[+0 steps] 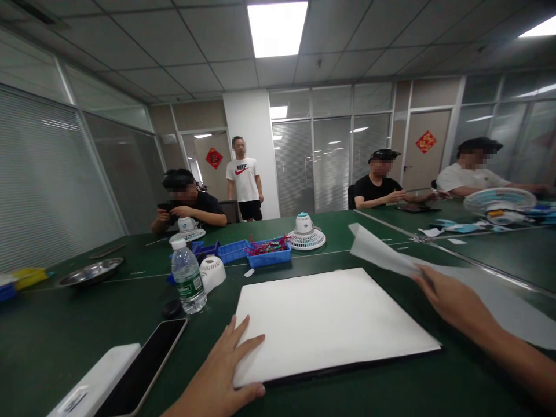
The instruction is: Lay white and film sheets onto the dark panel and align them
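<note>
The white sheet lay on the near part of the green worktop, in front of the person, with a thin dark edge showing along its near side. Its long axis ran roughly left to right. The left hand rested at its near left corner, the fingers spread and clasping nothing, the thumb by the near edge.

The right hand was closed on the translucent sheet, pinching it along its near edge, though blur hid exactly how the fingertips met. That sheet stretched on a slant from its raised far left end toward the near right, lying to the right of the white sheet. The right hand was plainly the nearer to it; the left was well apart, across the white sheet's width. From the right hand, the white sheet lay to the left, with a strip of worktop between them.

Beyond the white sheet stood a blue tray of coloured wires and a white fan part; a water bottle and a phone were to the left.
</note>
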The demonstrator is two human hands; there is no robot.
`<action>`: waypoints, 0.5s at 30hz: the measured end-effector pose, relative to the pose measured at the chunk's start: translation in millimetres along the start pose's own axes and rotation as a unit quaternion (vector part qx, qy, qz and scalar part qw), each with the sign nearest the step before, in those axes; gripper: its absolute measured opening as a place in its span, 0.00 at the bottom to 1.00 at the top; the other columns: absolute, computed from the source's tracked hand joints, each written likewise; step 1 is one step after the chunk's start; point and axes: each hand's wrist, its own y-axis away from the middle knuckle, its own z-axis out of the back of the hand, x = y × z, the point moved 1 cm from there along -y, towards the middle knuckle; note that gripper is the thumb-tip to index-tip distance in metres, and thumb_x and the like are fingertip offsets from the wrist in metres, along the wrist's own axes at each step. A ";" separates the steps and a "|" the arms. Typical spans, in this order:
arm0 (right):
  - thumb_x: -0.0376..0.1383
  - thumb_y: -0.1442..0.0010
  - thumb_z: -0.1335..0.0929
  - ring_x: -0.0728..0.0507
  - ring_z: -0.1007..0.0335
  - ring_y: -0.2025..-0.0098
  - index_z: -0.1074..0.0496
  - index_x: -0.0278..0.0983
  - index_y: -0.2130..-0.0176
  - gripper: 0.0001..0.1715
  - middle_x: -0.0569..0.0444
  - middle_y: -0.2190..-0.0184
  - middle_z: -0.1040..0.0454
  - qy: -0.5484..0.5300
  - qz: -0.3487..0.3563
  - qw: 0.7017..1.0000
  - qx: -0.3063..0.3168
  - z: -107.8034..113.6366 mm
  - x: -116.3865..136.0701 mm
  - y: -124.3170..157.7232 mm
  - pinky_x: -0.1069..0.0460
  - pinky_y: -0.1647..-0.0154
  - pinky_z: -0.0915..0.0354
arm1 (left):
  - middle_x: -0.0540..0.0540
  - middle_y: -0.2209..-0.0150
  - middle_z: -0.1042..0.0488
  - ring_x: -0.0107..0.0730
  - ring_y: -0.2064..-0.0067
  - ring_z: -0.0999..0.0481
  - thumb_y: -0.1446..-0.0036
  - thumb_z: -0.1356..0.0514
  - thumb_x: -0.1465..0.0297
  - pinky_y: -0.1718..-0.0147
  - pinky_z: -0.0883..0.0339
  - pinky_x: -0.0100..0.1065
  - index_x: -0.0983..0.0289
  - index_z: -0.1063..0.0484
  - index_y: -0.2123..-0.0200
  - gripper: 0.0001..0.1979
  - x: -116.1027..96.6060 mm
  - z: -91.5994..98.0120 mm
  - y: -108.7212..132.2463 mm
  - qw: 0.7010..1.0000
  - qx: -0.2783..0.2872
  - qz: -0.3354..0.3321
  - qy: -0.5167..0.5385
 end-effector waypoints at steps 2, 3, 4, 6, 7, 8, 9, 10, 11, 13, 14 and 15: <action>0.57 0.30 0.48 0.36 0.29 0.44 0.37 0.40 0.34 0.38 0.45 0.42 0.27 -0.049 0.084 0.994 0.047 -0.8 28.9 9.6 0.43 0.41 0.35 | 0.53 0.26 0.59 0.63 0.27 0.63 0.45 0.37 0.42 0.32 0.56 0.64 0.47 0.38 0.33 0.40 -1.6 1.0 1.1 1.000 0.001 0.003 0.003; 0.57 0.30 0.46 0.36 0.32 0.41 0.37 0.42 0.33 0.38 0.47 0.40 0.29 -0.081 0.125 0.985 0.081 -1.4 44.2 16.9 0.42 0.38 0.37 | 0.53 0.25 0.59 0.63 0.27 0.64 0.45 0.37 0.41 0.33 0.56 0.64 0.47 0.38 0.32 0.40 -2.6 1.6 1.4 1.000 0.005 0.003 0.002; 0.58 0.31 0.45 0.36 0.34 0.39 0.37 0.44 0.33 0.37 0.49 0.38 0.30 -0.114 0.159 0.974 0.117 -1.4 59.5 25.5 0.41 0.35 0.40 | 0.53 0.25 0.59 0.63 0.27 0.64 0.45 0.37 0.41 0.33 0.56 0.64 0.47 0.39 0.32 0.40 -3.6 2.1 1.4 1.000 0.007 0.003 0.002; 0.59 0.32 0.42 0.34 0.39 0.35 0.36 0.47 0.33 0.37 0.50 0.35 0.34 -0.164 0.215 0.945 0.182 0.6 89.2 44.8 0.35 0.32 0.44 | 0.52 0.26 0.58 0.63 0.27 0.64 0.44 0.37 0.42 0.33 0.57 0.65 0.46 0.39 0.32 0.39 -4.8 2.7 0.7 1.000 0.009 0.004 0.002; 0.58 0.33 0.41 0.33 0.42 0.33 0.36 0.48 0.33 0.36 0.51 0.34 0.36 -0.176 0.239 0.933 0.205 2.4 102.7 54.0 0.34 0.31 0.47 | 0.51 0.26 0.58 0.63 0.27 0.65 0.44 0.37 0.42 0.33 0.57 0.65 0.46 0.39 0.32 0.39 -5.0 2.5 0.1 1.000 0.008 0.004 0.002; 0.58 0.33 0.40 0.33 0.44 0.32 0.36 0.48 0.33 0.36 0.51 0.32 0.38 -0.182 0.262 0.921 0.223 4.4 114.7 62.0 0.32 0.30 0.49 | 0.51 0.26 0.58 0.62 0.27 0.65 0.43 0.37 0.42 0.32 0.57 0.65 0.46 0.40 0.32 0.39 -4.7 2.1 -0.5 1.000 0.007 0.003 0.001; 0.58 0.33 0.40 0.33 0.46 0.30 0.36 0.49 0.33 0.35 0.52 0.31 0.40 -0.183 0.281 0.912 0.236 6.2 124.6 68.2 0.32 0.30 0.51 | 0.51 0.26 0.58 0.61 0.27 0.65 0.43 0.38 0.43 0.32 0.58 0.64 0.47 0.41 0.31 0.40 -4.2 1.4 -1.2 1.000 0.006 0.002 -0.002; 0.57 0.32 0.40 0.34 0.48 0.30 0.37 0.50 0.33 0.35 0.53 0.30 0.42 -0.181 0.294 0.907 0.242 7.6 131.7 71.8 0.32 0.29 0.53 | 0.52 0.26 0.59 0.60 0.27 0.65 0.43 0.38 0.42 0.32 0.58 0.63 0.48 0.42 0.31 0.41 -3.4 0.4 -1.8 1.000 0.005 0.001 -0.006; 0.57 0.32 0.40 0.35 0.49 0.29 0.39 0.51 0.32 0.34 0.55 0.30 0.44 -0.178 0.298 0.906 0.243 8.1 135.7 72.6 0.33 0.29 0.53 | 0.52 0.25 0.59 0.60 0.26 0.65 0.43 0.39 0.42 0.31 0.59 0.62 0.50 0.44 0.30 0.42 -2.6 -0.7 -2.4 1.000 0.006 0.002 -0.010; 0.57 0.30 0.43 0.38 0.50 0.29 0.40 0.52 0.31 0.34 0.57 0.29 0.45 -0.161 0.281 0.921 0.218 6.6 132.5 65.5 0.35 0.28 0.52 | 0.54 0.25 0.60 0.59 0.26 0.65 0.42 0.40 0.41 0.31 0.59 0.61 0.53 0.47 0.28 0.45 -1.1 -2.9 -3.5 1.000 0.007 0.003 -0.016; 0.57 0.30 0.44 0.38 0.50 0.29 0.40 0.49 0.31 0.34 0.56 0.30 0.44 -0.141 0.261 0.936 0.189 4.7 125.2 58.5 0.36 0.28 0.52 | 0.54 0.25 0.60 0.59 0.26 0.65 0.42 0.40 0.41 0.31 0.59 0.61 0.54 0.48 0.28 0.45 -0.8 -3.7 -3.8 1.000 0.008 0.004 -0.018; 0.57 0.30 0.45 0.37 0.49 0.29 0.38 0.46 0.32 0.36 0.53 0.30 0.42 -0.110 0.230 0.954 0.156 2.2 114.4 50.1 0.36 0.29 0.52 | 0.54 0.25 0.61 0.59 0.26 0.65 0.42 0.40 0.42 0.31 0.58 0.61 0.54 0.49 0.28 0.46 -0.8 -4.2 -4.1 1.000 0.008 0.004 -0.020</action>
